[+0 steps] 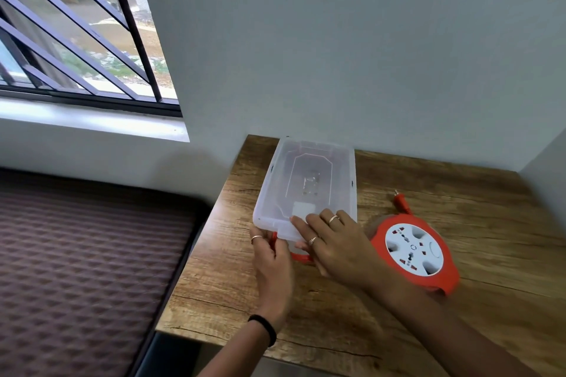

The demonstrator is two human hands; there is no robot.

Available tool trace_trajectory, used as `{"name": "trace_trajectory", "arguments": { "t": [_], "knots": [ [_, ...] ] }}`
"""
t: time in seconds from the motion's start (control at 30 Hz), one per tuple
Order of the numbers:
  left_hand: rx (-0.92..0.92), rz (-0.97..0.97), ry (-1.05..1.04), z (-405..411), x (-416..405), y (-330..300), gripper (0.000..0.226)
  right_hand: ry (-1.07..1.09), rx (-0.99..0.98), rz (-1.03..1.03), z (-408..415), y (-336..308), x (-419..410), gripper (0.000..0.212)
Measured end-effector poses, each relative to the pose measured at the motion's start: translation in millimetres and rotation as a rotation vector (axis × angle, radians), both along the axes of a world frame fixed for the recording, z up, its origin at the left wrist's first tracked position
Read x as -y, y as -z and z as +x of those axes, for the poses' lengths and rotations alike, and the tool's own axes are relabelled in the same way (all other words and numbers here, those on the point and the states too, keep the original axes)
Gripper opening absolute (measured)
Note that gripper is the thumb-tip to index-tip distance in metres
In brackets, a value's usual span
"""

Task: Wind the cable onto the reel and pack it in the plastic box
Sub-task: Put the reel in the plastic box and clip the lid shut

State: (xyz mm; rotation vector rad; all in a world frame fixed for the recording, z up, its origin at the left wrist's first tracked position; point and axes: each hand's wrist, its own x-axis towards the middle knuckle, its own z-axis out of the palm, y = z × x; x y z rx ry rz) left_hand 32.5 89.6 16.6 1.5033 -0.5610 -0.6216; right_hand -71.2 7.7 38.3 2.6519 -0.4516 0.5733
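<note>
Left hand (271,257) pinches the red latch (298,255) at the plastic box (306,184) near end, right hand (332,242) flat on its lid; reel (415,255) just right, nearer the right hand, box's long axis toward the wall

translucent plastic box (269,190), wood-grain table (459,193)

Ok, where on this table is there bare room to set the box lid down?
Bare wood lies on the table between the plastic box, the far wall and the orange plug, and along the near edge below the left hand. It is crowded around the cable reel, right hand and red latch.
</note>
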Motion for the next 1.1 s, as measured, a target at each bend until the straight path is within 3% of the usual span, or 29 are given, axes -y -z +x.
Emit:
{"name": "trace_trajectory", "arguments": {
  "t": [0.23, 0.6, 0.77, 0.93, 1.0, 1.1],
  "knots": [
    [0.150, 0.062, 0.015, -6.2, 3.0, 3.6, 0.015, -0.071, -0.096, -0.026, -1.9, 4.3, 6.6, 0.043],
    [0.168, 0.103, 0.100, 0.2, 4.5, 6.3, 0.023, -0.192, -0.218, -0.028, 0.8, -15.7, 22.0, 0.042],
    [0.190, 0.130, 0.121, 0.5, 1.6, 5.7, 0.016, -0.076, 0.092, 0.023, 12.9, -85.7, 51.1, 0.032],
    [0.220, 0.127, 0.176, 3.2, 3.3, 6.4, 0.017, 0.037, 0.093, 0.103, 11.5, -110.5, 81.2, 0.073],
    [0.224, 0.130, 0.182, 3.3, 4.1, 5.7, 0.018, 0.163, 0.117, 0.133, 6.6, -117.6, 92.1, 0.073],
    [0.229, 0.117, 0.195, 5.1, 2.4, 2.7, 0.017, 0.304, 0.341, 0.189, -11.2, -126.2, 115.6, 0.070]
  ]
}}
